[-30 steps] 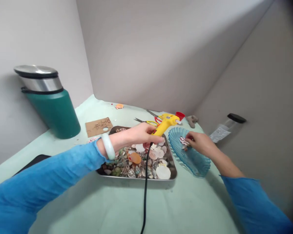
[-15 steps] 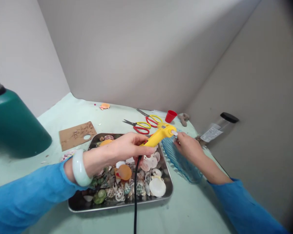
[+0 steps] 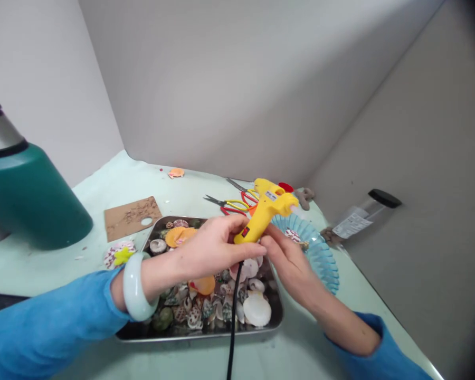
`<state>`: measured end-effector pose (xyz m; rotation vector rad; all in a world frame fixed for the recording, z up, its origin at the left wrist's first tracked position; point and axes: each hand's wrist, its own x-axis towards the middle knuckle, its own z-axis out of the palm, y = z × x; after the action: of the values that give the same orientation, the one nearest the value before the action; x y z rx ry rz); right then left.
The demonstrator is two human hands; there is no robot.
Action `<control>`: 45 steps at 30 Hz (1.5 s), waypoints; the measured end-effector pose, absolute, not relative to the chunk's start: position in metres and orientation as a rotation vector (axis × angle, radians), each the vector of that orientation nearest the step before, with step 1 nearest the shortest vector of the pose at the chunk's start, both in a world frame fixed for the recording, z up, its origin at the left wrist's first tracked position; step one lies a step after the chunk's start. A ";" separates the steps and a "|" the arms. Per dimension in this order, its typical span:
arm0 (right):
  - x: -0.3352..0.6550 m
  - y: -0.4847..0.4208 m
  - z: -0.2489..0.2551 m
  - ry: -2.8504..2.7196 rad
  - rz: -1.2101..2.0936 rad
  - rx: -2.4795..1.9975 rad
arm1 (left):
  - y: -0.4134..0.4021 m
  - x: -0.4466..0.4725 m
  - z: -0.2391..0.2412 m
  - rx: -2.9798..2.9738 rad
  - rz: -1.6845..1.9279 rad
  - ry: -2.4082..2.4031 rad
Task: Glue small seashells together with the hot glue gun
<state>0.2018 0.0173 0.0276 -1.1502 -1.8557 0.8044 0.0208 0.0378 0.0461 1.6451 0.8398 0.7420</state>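
Observation:
A yellow hot glue gun [image 3: 263,211] is raised above the tray, its black cord hanging down from the handle. My left hand [image 3: 216,240] is closed around the lower handle, beside the red switch. On the other side of the handle, my right hand [image 3: 288,258] meets it, thumb against the grip and fingers partly hidden behind it. A whitish glue stick [image 3: 296,210] pokes out of the gun's rear. Below lies a metal tray [image 3: 275,328] filled with shells, among them a white scallop shell [image 3: 257,310] and an orange shell [image 3: 203,285].
Right of the tray sits a blue glass plate [image 3: 326,261] holding small pieces. Behind are scissors [image 3: 227,203], a red cup [image 3: 286,187] and a clear jar [image 3: 358,219] with a black lid. A brown board [image 3: 129,219] and a green bottle [image 3: 35,195] stand left.
My right hand has moved from the glue stick at the gun's rear down and left to the handle. The gun has tilted more upright, and the view has shifted slightly.

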 end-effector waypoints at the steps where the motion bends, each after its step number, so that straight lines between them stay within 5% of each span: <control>1: 0.191 0.015 0.026 -1.744 0.899 -1.114 | 0.036 0.022 0.047 1.689 0.756 0.864; 9: 0.149 0.018 0.029 -1.187 1.498 -0.908 | 0.025 0.008 0.054 2.021 0.722 1.035; 17: 0.145 0.026 0.057 -1.072 1.715 -0.931 | -0.034 -0.054 0.055 2.054 1.002 1.668; 28: 0.114 0.052 0.057 -1.398 1.992 -0.644 | -0.154 -0.072 -0.028 2.404 0.725 1.935; 37: 0.078 0.062 0.069 -1.541 2.279 -0.366 | -0.160 -0.096 -0.038 2.702 0.663 1.731; 45: 0.060 0.056 0.047 -1.431 2.438 -0.644 | -0.161 -0.101 -0.044 2.742 0.667 1.633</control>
<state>0.0599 0.0557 0.0473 -0.6435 -1.4305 2.4378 -0.1008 -0.1612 -0.0443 2.7423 1.6335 0.6675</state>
